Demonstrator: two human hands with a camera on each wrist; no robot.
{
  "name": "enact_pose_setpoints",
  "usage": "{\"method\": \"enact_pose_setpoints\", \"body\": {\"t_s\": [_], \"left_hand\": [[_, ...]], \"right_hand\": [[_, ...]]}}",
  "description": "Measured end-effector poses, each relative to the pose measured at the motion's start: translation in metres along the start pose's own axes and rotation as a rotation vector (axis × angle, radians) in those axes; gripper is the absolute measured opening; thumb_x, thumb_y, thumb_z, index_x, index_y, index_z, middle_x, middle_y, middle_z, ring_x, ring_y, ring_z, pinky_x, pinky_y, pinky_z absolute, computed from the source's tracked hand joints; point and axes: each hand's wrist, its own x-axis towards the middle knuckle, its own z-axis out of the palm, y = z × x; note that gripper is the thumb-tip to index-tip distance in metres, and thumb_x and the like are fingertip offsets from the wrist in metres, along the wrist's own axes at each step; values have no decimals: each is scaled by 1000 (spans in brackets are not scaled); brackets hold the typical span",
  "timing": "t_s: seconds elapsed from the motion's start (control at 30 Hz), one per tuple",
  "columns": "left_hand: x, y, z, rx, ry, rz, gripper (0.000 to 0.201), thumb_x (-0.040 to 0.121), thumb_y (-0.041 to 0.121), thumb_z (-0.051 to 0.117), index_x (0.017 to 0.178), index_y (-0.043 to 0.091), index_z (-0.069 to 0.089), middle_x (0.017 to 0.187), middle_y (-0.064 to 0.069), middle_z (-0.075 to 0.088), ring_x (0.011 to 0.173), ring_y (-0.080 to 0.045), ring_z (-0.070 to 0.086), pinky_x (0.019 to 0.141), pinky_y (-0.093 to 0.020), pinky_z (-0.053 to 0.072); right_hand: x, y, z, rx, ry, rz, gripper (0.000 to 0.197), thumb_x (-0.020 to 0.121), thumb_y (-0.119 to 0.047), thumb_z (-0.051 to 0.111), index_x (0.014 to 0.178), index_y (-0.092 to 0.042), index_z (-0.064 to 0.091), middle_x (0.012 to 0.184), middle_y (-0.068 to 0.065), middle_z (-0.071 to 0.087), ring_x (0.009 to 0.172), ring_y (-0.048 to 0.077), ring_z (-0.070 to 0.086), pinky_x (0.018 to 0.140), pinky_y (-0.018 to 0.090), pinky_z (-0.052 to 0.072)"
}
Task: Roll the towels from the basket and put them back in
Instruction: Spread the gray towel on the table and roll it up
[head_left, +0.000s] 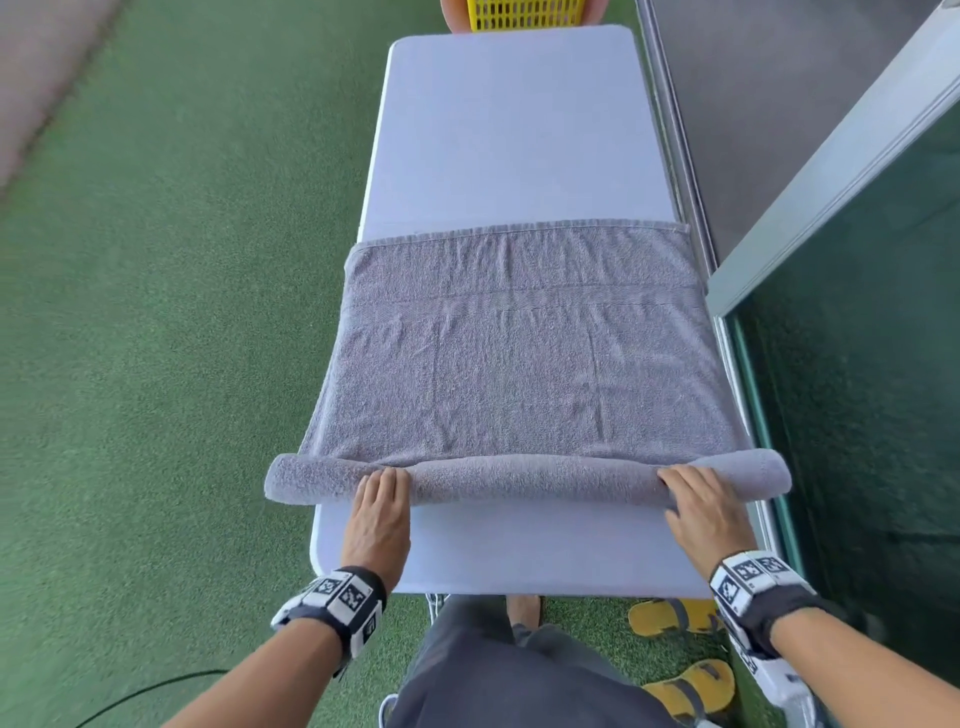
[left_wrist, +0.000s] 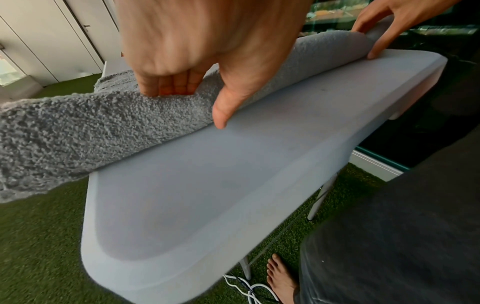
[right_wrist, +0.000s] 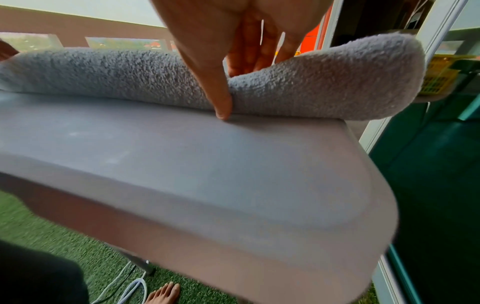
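Note:
A grey towel (head_left: 519, 364) lies flat across the white table (head_left: 509, 130), and its near end is wound into a roll (head_left: 519, 475) that overhangs both table sides. My left hand (head_left: 383, 486) grips the roll left of centre, fingers curled over the top (left_wrist: 176, 86) and thumb (left_wrist: 223, 111) against the near side. My right hand (head_left: 693, 491) holds the roll near its right end, with fingers (right_wrist: 249, 53) over the top and thumb (right_wrist: 221, 98) pressed at its base. The yellow basket (head_left: 524, 13) stands beyond the table's far end.
Green artificial turf (head_left: 156, 312) surrounds the table. A metal frame and dark glass panel (head_left: 857, 364) run close along the right side. Yellow sandals (head_left: 670, 616), my bare foot (left_wrist: 280, 277) and white cables (left_wrist: 249, 288) lie under the near edge.

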Motion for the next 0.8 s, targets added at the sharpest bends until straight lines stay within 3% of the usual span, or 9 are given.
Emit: {"method": "enact_pose_setpoints", "body": {"t_s": [0.1, 0.37, 0.47, 0.53, 0.57, 0.6, 0.67, 0.73, 0.8], "left_hand": [[16, -3, -8, -17, -36, -1, 44, 61, -16, 57, 99, 5, 57, 90, -9, 59, 81, -25, 56, 82, -41, 53], [3, -13, -4, -43, -116, 19, 13, 83, 5, 47, 86, 14, 56, 83, -1, 57, 75, -16, 47, 78, -36, 50], [11, -21, -6, -124, -222, 40, 34, 84, 27, 23, 85, 18, 55, 88, 1, 60, 79, -16, 49, 76, -30, 41], [23, -27, -10, -147, -261, 56, 35, 86, 27, 23, 92, 17, 55, 93, -1, 61, 83, -17, 50, 76, -28, 39], [29, -29, -13, -158, -213, 57, 31, 89, 20, 29, 100, 14, 57, 98, -3, 62, 86, -18, 51, 78, -29, 41], [32, -30, -14, -166, -125, 66, 32, 89, 10, 35, 111, 10, 58, 104, -7, 62, 89, -20, 53, 82, -32, 44], [32, -32, -8, -175, 2, 34, 40, 90, 0, 40, 128, 4, 51, 119, -13, 61, 105, -28, 56, 97, -44, 46], [19, -30, 2, -192, -3, 1, 42, 100, 18, 38, 139, 6, 42, 140, -12, 47, 131, -29, 43, 114, -45, 27], [1, -28, 14, -131, -78, 31, 57, 97, 41, 47, 143, 8, 37, 146, -5, 36, 138, -25, 32, 115, -44, 23]], "right_hand": [[11, 3, -4, 23, -25, 0, 47, 56, -4, 85, 100, -8, 69, 95, 4, 68, 90, 25, 60, 85, 41, 53], [-20, 2, -4, -6, -71, 46, 36, 61, -21, 80, 96, -20, 73, 96, -4, 71, 92, 17, 63, 96, 46, 44], [-14, -3, -18, -44, -236, 108, 12, 70, -40, 58, 81, -37, 62, 89, -16, 64, 94, 11, 59, 106, 44, 29], [-2, -3, -26, -32, -309, 135, 14, 81, -41, 40, 72, -39, 50, 91, -15, 61, 97, 9, 55, 111, 41, 24], [5, -2, -27, 12, -284, 150, 19, 88, -36, 38, 81, -42, 55, 99, -13, 65, 100, 9, 55, 112, 41, 24], [11, 0, -25, 60, -212, 161, 26, 93, -30, 39, 102, -41, 61, 113, -10, 66, 107, 12, 56, 112, 42, 26], [15, 2, -17, 99, -45, 150, 40, 98, -26, 37, 133, -23, 53, 135, -1, 57, 122, 18, 53, 111, 43, 31], [5, 1, -7, 88, -7, 88, 49, 99, -40, 32, 143, -19, 40, 147, -1, 41, 136, 19, 40, 115, 43, 23], [-13, 0, 3, 52, -59, 28, 67, 91, -52, 50, 146, -18, 32, 149, -5, 32, 141, 16, 28, 118, 38, 6]]}}
